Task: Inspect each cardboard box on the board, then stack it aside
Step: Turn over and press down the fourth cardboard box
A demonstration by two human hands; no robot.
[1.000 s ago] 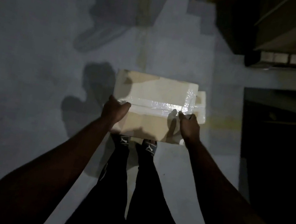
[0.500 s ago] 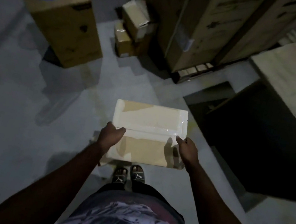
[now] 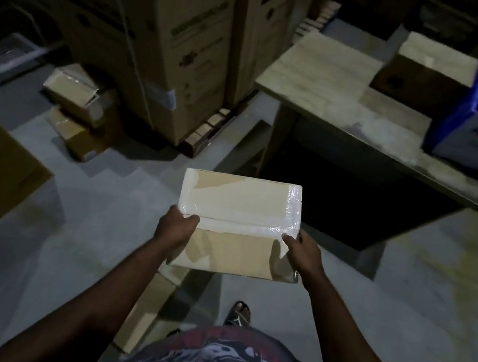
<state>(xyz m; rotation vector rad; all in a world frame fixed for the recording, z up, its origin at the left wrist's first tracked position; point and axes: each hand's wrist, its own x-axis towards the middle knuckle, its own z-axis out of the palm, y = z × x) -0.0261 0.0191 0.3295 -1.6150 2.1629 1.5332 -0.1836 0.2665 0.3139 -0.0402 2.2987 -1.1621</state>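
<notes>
Cardboard box (image 3: 239,212) held mid-air, long axis 9 to 3 — left hand (image 3: 175,228) gripped its 9 o'clock end, right hand (image 3: 304,253) the opposite end, fingers (image 3: 191,219) curled round it. Counter (image 3: 326,78) lay at 1 o'clock — right hand nearer.

We lift our gaze from the bare floor. The cardboard box (image 3: 239,209), a second ago low over our feet, is now carried nearer the tabletop (image 3: 326,78). Tall cartons (image 3: 166,38) come into view, and only one sandalled foot (image 3: 238,313) shows.

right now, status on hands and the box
Left hand and right hand both grip the taped cardboard box, held off the floor. Wooden board ahead right. Carton on the floor near the feet.
</notes>
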